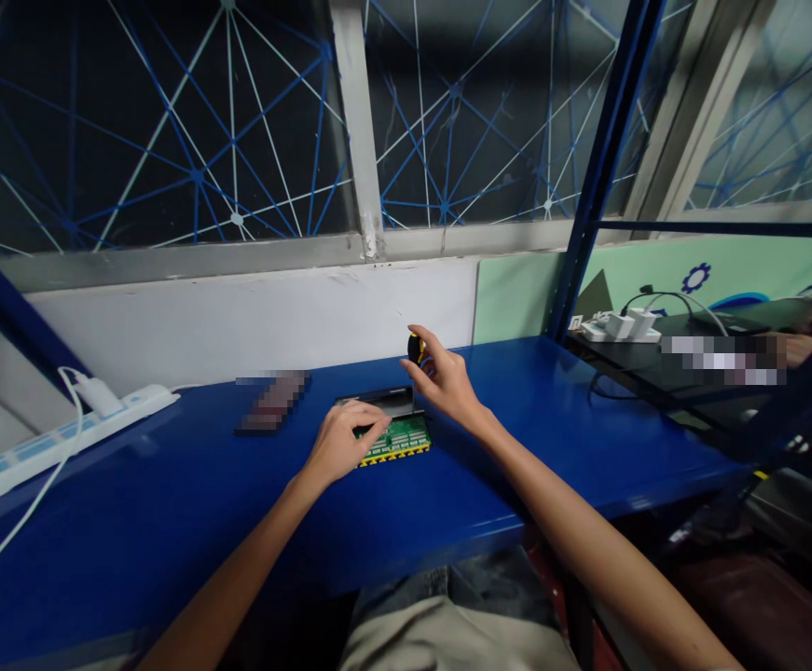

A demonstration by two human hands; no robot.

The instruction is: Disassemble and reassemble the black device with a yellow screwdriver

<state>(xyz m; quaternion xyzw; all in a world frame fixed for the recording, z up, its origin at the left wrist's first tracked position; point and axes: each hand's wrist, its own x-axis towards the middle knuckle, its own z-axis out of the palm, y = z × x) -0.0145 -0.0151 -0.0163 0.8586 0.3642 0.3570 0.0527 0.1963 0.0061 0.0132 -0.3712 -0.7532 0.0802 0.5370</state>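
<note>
A green circuit board (pixel 398 436) with a yellow strip along its near edge lies on the blue table. Against its far side is a black casing (pixel 395 403). My left hand (pixel 346 438) is closed over the board's left part, thumb and fingers close together at the seam with the casing; its fingertips partly hide what they grip. In my right hand (pixel 444 377), a screwdriver with a black and yellow handle (pixel 416 349) is held upright between thumb and fingers. Its thin shaft points down at the right end of the casing; the tip is too small to make out.
Left of the board lies a dark, blurred-out flat object (pixel 272 403). A white power strip (pixel 70 443) with a plugged-in charger and cable runs along the table's left. Blue rack posts (pixel 598 177) rise at the back. On the neighbouring dark table are another power strip (pixel 622 326) and a person's hand.
</note>
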